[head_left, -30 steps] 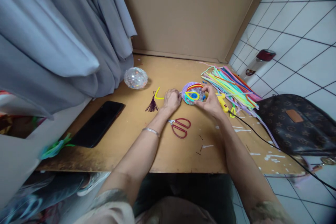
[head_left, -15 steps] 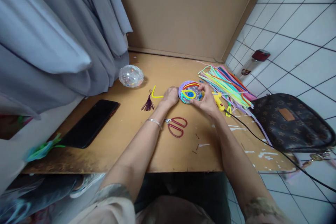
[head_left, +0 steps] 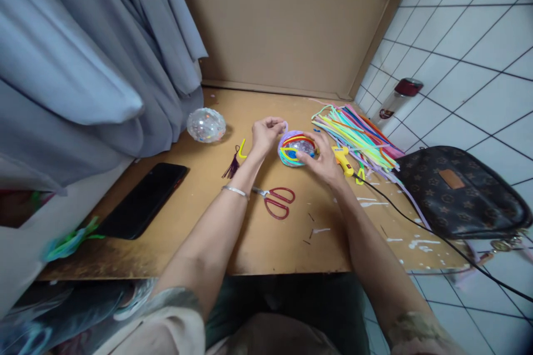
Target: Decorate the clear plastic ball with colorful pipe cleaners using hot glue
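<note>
A clear ball (head_left: 300, 147) wrapped in coloured pipe cleaners stands on the table, with yellow, red, teal and purple strands around it. My right hand (head_left: 323, 162) grips it from the right, thumb in front and fingers over the top. At its upper left, my left hand (head_left: 265, 134) pinches a purple pipe cleaner (head_left: 285, 126) that loops up from the ball's edge. Below my left wrist lie red-handled scissors (head_left: 280, 202). A bent yellow pipe cleaner (head_left: 242, 150) and a dark tassel (head_left: 231, 167) rest left of that hand, partly behind the wrist.
Right of the ball are a yellow glue gun (head_left: 343, 162) with a black cord, a bundle of pipe cleaners (head_left: 358, 136), a brown bag (head_left: 462, 194) and a red-capped bottle (head_left: 397, 101). Leftward sit another clear ball (head_left: 206, 125), a black phone (head_left: 144, 199) and a grey curtain (head_left: 104, 66).
My left hand has risen from the ball's left side, drawing the purple strand up. The ball has tilted in my right hand, so its yellow-and-blue eye shape now faces lower.
</note>
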### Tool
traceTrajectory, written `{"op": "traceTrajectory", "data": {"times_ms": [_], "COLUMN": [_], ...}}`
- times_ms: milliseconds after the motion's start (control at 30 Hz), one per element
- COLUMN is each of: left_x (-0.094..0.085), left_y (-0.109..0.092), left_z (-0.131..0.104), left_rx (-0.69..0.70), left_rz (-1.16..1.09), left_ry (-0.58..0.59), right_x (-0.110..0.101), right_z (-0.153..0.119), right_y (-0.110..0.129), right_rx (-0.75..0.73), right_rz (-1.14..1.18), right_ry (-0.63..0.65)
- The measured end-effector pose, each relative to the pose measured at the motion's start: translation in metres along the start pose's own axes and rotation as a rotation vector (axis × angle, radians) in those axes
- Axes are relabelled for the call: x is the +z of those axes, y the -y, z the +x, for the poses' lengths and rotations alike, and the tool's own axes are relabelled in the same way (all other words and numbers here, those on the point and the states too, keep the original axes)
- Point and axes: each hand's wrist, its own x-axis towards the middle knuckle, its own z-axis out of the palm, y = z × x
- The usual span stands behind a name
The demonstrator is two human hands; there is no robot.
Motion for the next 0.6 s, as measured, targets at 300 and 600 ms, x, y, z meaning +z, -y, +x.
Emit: {"op": "traceTrajectory", "data": {"times_ms": [300,600], "left_x": [0.012,-0.008], "left_y": [-0.046,-0.056], "left_z": [-0.030,-0.030], "left_rx": [0.103,0.252], "left_rz": [0.227,0.535], "left_ry": [0.328,0.499], "right_x": [0.007,0.008], "right_z": [-0.002,-0.001], "right_y": [0.002,0.000], "right_rx": [0.012,-0.013], "right_rz": [0.040,0.062], "right_ry": [-0.134,-0.187]}}
